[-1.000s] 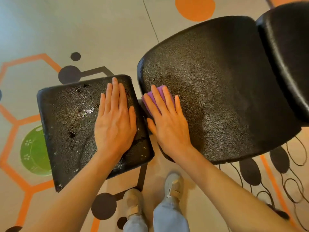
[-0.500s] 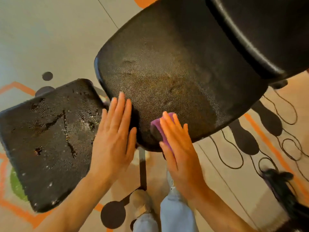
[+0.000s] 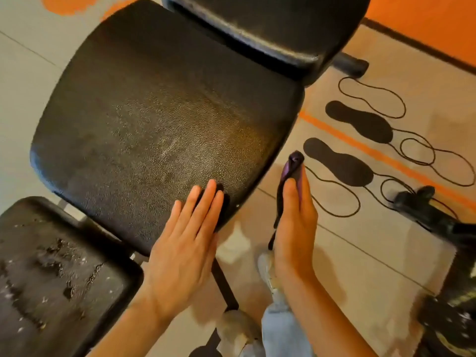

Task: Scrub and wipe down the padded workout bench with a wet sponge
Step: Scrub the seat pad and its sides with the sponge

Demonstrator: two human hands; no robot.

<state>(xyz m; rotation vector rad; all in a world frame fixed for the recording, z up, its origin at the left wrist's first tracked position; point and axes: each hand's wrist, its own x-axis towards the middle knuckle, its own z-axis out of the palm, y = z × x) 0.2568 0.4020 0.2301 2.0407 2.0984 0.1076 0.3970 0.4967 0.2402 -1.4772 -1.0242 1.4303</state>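
Observation:
The black padded bench has a large middle pad (image 3: 154, 119) with a wet sheen across its centre. A smaller worn, cracked seat pad (image 3: 51, 274) lies at the lower left, and a third pad (image 3: 270, 24) sits at the top. My left hand (image 3: 185, 243) lies flat, fingers together, on the near right corner of the middle pad. My right hand (image 3: 296, 222) is turned on edge off the pad's right side, above the floor. It holds a purple sponge (image 3: 291, 168) against its fingers, clear of the pad.
A dark bench frame bar (image 3: 224, 284) runs under the pads towards my shoes (image 3: 239, 328). The floor carries black footprint shapes (image 3: 358, 119), loop lines and an orange stripe (image 3: 386, 158). Dark equipment (image 3: 425, 204) stands at the right edge, and an orange wall is at the top right.
My right hand has slid the sponge off the pad's right edge and turned upright. My left hand has moved from the seat pad onto the middle pad's corner. The view has swung right.

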